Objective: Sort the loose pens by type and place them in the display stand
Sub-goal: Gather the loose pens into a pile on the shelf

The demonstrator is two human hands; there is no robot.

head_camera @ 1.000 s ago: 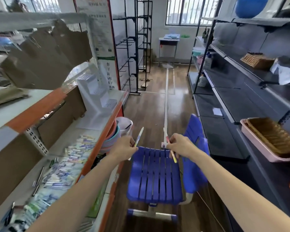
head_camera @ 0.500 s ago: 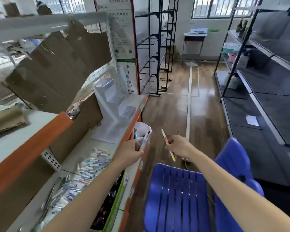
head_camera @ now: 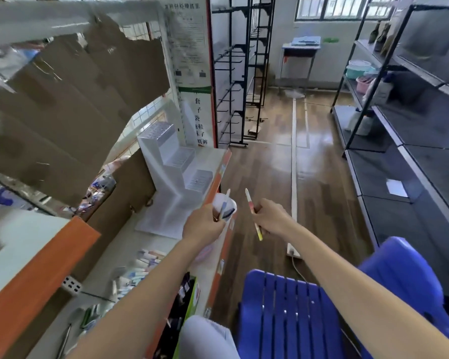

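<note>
The left hand (head_camera: pixel 204 225) pinches a blue-white pen (head_camera: pixel 224 206) and the right hand (head_camera: pixel 271 220) a pink-yellow pen (head_camera: pixel 253 215), tips up, prob. to drop w/o regrip into the white display stand (head_camera: pixel 171 161), far left on the shelf (head_camera: pixel 130 255).

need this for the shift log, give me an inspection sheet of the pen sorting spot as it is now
Surface: pale shelf with orange front edge.
Job's things: white tiered display stand on the shelf, its slots look unfilled; loose pens heaped nearer the camera.
Clutter: torn cardboard above the shelf; white cup behind the left hand.
Hands: left hand pinches a blue and white pen; right hand pinches a pink and yellow pen.
Cables: white power strip on the floor, with cord.
Surroundings: blue chair, dark shelving right.
</note>
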